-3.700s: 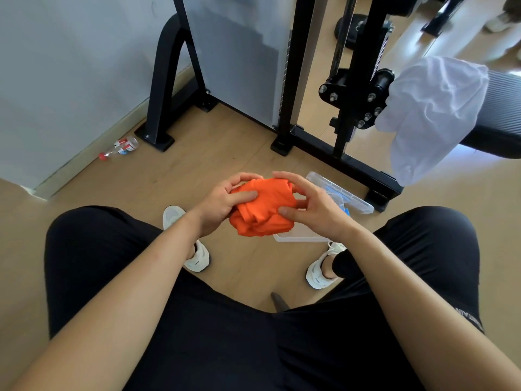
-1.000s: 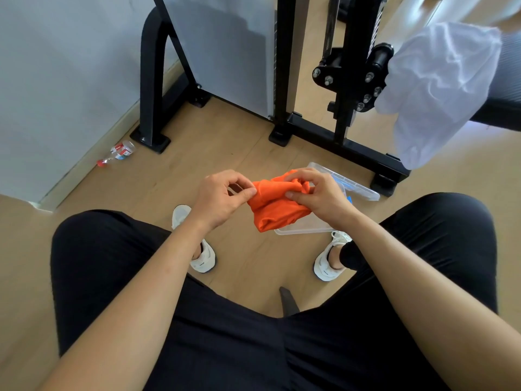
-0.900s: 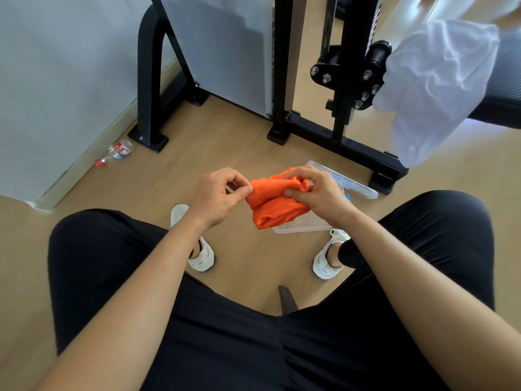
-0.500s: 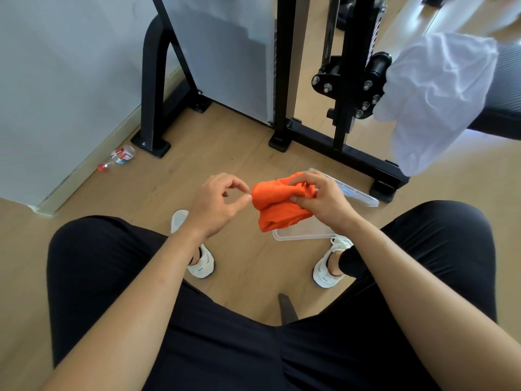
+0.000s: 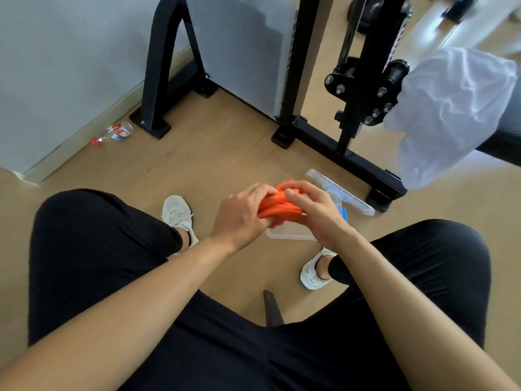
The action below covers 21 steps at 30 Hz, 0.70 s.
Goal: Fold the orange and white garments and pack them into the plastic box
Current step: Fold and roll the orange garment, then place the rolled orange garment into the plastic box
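A seated person in black trousers [image 5: 107, 249] holds a bunched orange fabric garment [image 5: 277, 208] in the air between both hands, above the floor and in front of the knees. The left hand [image 5: 239, 218] grips the garment's left end, its fingers [image 5: 260, 191] curled over the cloth. The right hand [image 5: 317, 217] grips the right end, with the thumb lying along the top and the fingers [image 5: 300, 187] wrapped round the far side. The two hands are close together, and only a narrow band of orange shows between them.

Below the hands a clear rectangular plastic box [image 5: 290, 237] stands open on the light wooden floor [image 5: 225, 153], just beside the person's right white sneaker [image 5: 311, 276]. Whether the box holds anything cannot be told, since the hands hide most of it. Its clear lid with blue clips [image 5: 342, 193] lies just beyond it, against the foot of a black metal gym frame [image 5: 296, 66].

A crumpled white fabric garment [image 5: 448, 114] hangs over the end of a black padded worktop [image 5: 504, 142] at the right, well apart from the box. The left white sneaker [image 5: 179, 214] rests on the floor near the left knee. A small clear bottle with a red cap [image 5: 118, 132] lies on its side by the grey wall.
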### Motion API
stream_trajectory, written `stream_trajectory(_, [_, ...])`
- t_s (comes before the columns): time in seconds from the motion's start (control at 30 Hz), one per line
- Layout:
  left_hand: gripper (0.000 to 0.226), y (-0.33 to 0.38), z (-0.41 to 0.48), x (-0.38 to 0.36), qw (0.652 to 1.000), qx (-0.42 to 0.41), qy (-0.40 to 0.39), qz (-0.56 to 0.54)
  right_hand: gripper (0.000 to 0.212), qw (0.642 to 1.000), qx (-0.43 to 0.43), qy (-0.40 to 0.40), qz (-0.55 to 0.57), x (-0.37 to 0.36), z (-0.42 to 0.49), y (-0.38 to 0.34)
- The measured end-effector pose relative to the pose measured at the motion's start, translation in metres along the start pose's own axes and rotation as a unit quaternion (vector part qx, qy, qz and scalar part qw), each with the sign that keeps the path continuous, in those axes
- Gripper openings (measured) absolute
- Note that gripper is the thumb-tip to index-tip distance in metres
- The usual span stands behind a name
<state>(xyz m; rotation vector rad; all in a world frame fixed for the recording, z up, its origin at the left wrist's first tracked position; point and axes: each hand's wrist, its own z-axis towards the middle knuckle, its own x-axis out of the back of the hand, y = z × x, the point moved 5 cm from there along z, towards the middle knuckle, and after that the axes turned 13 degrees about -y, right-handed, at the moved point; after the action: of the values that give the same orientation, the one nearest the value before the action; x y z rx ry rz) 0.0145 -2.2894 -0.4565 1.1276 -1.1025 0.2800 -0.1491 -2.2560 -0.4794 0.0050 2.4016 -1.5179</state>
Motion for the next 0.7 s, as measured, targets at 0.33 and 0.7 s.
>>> stream_trajectory(0.33, [0.045,0.003,0.001,-0.025,0.995,-0.060,0.015,0.079,0.027,0.991,-0.047,0.111,0.052,0.014,0.005,0.013])
stream_trajectory(0.7, [0.015,-0.078,0.044,-0.092,0.934,0.100,-0.324,-0.111,0.059,0.956,-0.191,0.130,-0.179,0.103,0.078,0.042])
